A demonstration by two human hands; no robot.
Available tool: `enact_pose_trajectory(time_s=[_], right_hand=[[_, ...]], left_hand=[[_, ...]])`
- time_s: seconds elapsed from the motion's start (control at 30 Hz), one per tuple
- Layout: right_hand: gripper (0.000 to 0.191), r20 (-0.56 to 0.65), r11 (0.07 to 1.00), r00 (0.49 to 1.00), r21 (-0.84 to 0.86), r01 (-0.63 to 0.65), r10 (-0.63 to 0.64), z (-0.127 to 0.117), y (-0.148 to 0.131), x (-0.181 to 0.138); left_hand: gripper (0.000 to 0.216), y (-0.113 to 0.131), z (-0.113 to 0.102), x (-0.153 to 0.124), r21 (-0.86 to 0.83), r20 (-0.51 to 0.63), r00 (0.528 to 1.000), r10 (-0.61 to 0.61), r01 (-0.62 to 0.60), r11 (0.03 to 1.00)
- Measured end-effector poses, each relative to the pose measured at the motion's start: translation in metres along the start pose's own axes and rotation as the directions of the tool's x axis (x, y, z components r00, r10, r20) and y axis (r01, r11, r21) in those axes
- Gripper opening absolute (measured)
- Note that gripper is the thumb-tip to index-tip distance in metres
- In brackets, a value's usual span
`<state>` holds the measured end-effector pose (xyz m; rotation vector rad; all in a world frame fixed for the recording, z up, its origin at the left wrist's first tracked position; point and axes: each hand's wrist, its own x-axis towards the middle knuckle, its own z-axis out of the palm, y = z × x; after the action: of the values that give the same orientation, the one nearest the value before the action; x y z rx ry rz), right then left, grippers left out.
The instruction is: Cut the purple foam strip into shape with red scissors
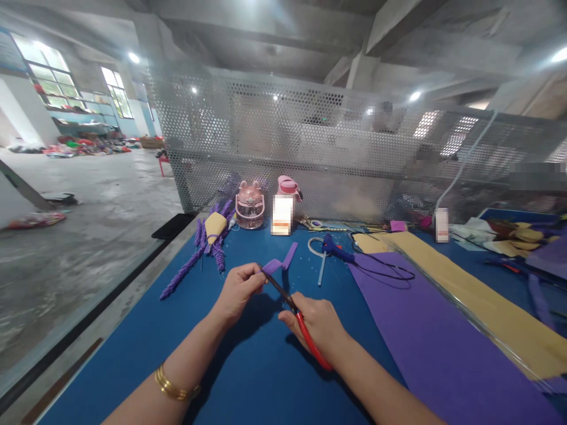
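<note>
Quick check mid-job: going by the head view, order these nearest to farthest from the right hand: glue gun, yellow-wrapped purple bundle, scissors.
From the right hand:
1. Scissors: held in it.
2. Glue gun: ahead, slightly right.
3. Yellow-wrapped purple bundle: ahead, well to the left.

Overexposed windows (48, 69) at left, glaring ceiling lamps (133, 57), soft shadows on blue table (146, 345), stretched edges

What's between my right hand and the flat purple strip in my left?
In the head view, the dark blades of the red-handled scissors run from your right hand toward the purple strip.
</note>
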<state>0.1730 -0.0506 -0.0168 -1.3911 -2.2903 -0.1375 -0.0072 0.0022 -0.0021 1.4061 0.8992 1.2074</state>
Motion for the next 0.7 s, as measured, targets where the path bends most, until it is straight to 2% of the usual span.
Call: enact_pose_trajectory(time_s=[0.13, 0.43, 0.7], right_hand=[[0.057, 0.004, 1.0, 1.0, 0.001, -0.005, 0.005, -0.0021, -0.0009, 0.0002], [0.052, 0.082, 0.998, 0.995, 0.022, -0.061, 0.059, -0.0095, -0.0071, -0.0011], [0.065, 0.06, 0.996, 0.998, 0.088, -0.031, 0.025, -0.0019, -0.0006, 0.0001]], left_hand=[[0.02, -0.0015, -0.0027, 0.0006, 0.005, 0.021, 1.0, 0.021, -0.021, 1.0], [0.026, 0.0054, -0.0027, 0.0008, 0.132, 0.044, 0.995, 0.093, -0.098, 0.986], [0.022, 0.0001, -0.0019, 0.0003, 0.008, 0.071, 0.997, -0.004, 0.004, 1.0]])
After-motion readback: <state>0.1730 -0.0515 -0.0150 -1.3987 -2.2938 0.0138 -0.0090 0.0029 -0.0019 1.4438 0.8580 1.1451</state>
